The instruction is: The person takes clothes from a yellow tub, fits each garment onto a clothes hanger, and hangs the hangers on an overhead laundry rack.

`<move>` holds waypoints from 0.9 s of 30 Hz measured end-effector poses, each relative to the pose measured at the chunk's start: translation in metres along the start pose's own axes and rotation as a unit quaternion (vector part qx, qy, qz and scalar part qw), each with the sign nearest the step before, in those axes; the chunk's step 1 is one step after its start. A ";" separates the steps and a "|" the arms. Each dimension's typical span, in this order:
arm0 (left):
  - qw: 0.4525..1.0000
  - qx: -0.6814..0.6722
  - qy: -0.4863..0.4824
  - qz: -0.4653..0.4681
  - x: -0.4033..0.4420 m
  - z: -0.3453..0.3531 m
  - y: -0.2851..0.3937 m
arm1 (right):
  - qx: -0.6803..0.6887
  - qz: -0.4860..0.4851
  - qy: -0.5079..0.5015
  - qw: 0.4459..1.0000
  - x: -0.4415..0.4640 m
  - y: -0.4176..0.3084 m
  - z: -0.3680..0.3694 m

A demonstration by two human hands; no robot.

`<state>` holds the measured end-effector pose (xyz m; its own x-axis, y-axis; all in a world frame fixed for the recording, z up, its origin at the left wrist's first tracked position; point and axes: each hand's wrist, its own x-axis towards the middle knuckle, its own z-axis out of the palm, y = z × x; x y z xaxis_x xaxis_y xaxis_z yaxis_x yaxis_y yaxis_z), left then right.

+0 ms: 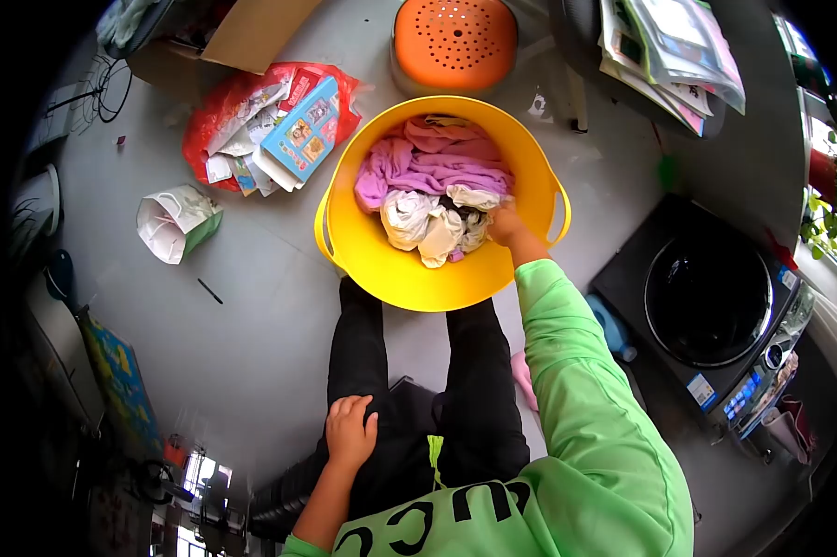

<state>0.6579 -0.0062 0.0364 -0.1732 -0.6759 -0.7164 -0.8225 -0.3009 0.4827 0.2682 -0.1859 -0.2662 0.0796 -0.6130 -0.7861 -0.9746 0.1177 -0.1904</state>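
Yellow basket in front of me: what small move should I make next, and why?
Perhaps bring your left hand over to steady the yellow basket: your right hand is inside it at the white clothes, while the left rests on your leg.

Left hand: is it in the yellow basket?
No, the left hand rests on the black trousers, outside the yellow basket.

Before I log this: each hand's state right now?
Left hand: open, resting on the black trousers, nothing visibly held.
Right hand: at the white clothes in the yellow basket; grip cannot be told.
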 end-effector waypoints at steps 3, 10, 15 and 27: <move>1.000 0.002 -0.003 0.002 0.003 0.000 0.003 | 0.220 0.111 -0.039 0.968 -0.021 -0.017 0.001; 0.998 -0.018 -0.047 0.049 -0.003 -0.025 0.056 | 0.660 0.204 0.037 0.722 -0.199 -0.071 -0.070; 0.991 -0.045 -0.026 0.122 0.001 -0.071 0.120 | 0.870 0.096 0.006 0.484 -0.319 -0.081 -0.167; 0.897 -0.009 0.108 0.428 -0.002 -0.195 0.272 | 0.632 -0.315 0.221 0.673 -0.567 -0.167 -0.354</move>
<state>0.5407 -0.2178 0.2676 -0.6269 -0.7784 0.0336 -0.4284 0.3805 0.8196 0.3120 -0.1347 0.4193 0.0507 -0.9919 -0.1168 0.2005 0.1246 -0.9717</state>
